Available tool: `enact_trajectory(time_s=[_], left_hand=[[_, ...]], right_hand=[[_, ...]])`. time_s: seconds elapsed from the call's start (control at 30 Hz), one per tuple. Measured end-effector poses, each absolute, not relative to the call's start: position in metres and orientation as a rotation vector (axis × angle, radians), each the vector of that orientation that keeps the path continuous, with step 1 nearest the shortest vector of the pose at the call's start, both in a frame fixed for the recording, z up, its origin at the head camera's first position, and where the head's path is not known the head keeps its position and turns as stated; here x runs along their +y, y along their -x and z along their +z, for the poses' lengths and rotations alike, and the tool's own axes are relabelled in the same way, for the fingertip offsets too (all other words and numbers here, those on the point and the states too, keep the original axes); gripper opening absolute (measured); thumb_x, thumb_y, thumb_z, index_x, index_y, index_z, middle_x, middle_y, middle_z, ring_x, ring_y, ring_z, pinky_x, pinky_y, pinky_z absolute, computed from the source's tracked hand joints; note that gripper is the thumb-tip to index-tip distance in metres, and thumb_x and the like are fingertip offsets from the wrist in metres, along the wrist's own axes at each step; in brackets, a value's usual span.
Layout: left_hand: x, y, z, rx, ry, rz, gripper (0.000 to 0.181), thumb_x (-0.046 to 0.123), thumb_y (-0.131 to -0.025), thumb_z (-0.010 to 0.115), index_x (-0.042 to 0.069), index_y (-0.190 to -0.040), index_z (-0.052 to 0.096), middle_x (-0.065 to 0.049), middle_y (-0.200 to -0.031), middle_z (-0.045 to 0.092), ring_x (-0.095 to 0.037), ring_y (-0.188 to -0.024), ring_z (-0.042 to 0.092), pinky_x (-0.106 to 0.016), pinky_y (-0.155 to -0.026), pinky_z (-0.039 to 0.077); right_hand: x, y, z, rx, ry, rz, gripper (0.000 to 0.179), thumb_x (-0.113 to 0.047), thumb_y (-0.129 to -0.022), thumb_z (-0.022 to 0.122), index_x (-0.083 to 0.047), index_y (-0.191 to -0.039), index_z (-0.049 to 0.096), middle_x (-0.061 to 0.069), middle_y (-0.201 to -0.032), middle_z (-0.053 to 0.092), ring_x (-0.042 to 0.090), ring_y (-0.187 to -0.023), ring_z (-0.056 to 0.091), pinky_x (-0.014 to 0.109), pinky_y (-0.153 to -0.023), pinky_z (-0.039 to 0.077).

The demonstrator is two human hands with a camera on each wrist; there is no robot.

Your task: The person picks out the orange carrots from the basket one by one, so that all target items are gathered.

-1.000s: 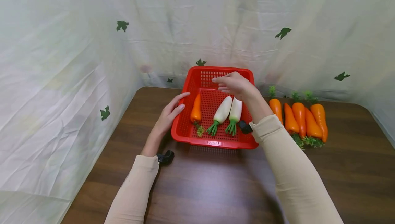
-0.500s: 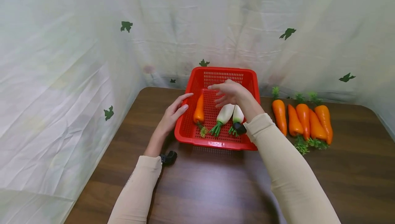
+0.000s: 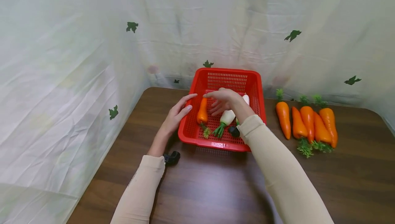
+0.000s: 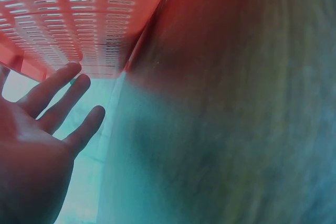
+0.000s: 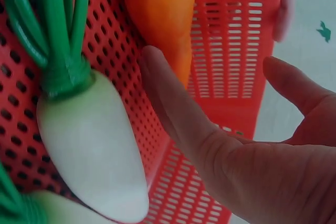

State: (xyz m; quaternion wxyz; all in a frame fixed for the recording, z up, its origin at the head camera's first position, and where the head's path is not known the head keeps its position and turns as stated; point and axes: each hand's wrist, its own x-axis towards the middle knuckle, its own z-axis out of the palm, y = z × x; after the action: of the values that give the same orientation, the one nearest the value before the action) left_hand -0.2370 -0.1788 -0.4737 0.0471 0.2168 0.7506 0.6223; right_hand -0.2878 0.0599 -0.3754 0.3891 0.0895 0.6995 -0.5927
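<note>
A red plastic basket [image 3: 217, 145] holds one carrot [image 3: 202, 112] on its left side and two white radishes with green stems, the nearer radish [image 3: 227, 117] partly covered by my right arm. My right hand [image 3: 226, 101] hovers inside the basket over the carrot, thumb and fingers spread apart. In the right wrist view its fingertips overlap the carrot [image 5: 163, 11], and contact cannot be told. At the basket's left rim is my left hand [image 3: 175, 116], fingers extended. The left wrist view shows these fingers [image 4: 60, 93] fairly straight along the outer wall.
Several more carrots [image 3: 307, 123] with leafy tops lie in a row on the brown wooden table [image 3: 203, 189], right of the basket. A pale cloth backdrop [image 3: 172, 28] with green leaf shapes hangs behind and to the left.
My right hand has moved down and left, from above the radishes to the carrot in the basket. The left hand stays at the rim. The whole view has shifted slightly.
</note>
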Motion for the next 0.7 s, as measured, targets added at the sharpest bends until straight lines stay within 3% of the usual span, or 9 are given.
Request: enact_trajectory(time_s=[0.27, 0.47, 0.7], left_hand=[[-0.179, 0.238, -0.475, 2.311, -0.672, 1.892, 0.046, 0.028, -0.111, 0.051, 0.030, -0.157, 0.047, -0.003, -0.158, 0.048, -0.035, -0.124, 0.065, -0.043, -0.094, 0.063], [-0.179, 0.239, -0.474, 2.337, -0.688, 1.888, 0.047, 0.026, -0.111, 0.050, 0.026, -0.158, 0.047, -0.008, -0.160, 0.047, -0.034, -0.130, 0.061, -0.042, -0.102, 0.060], [-0.178, 0.239, -0.475, 2.337, -0.675, 1.889, 0.046, 0.028, -0.111, 0.050, 0.030, -0.157, 0.048, -0.004, -0.158, 0.049, -0.030, -0.128, 0.061, -0.042, -0.103, 0.059]], right_hand=[[0.049, 0.289, -0.385, 1.686, -0.261, -1.509, 0.068, -0.030, -0.107, 0.061, -0.004, -0.161, 0.030, 0.031, -0.156, 0.046, 0.049, -0.137, 0.057, 0.053, -0.116, 0.047], [0.040, 0.288, -0.387, 1.707, -0.145, -1.480, 0.060, -0.024, -0.108, 0.060, 0.004, -0.154, 0.034, 0.032, -0.154, 0.049, 0.049, -0.137, 0.056, 0.055, -0.115, 0.047], [0.033, 0.285, -0.385, 1.793, -0.108, -1.464, 0.047, -0.011, -0.104, 0.065, 0.005, -0.143, 0.044, 0.027, -0.135, 0.062, 0.044, -0.127, 0.065, 0.055, -0.109, 0.052]])
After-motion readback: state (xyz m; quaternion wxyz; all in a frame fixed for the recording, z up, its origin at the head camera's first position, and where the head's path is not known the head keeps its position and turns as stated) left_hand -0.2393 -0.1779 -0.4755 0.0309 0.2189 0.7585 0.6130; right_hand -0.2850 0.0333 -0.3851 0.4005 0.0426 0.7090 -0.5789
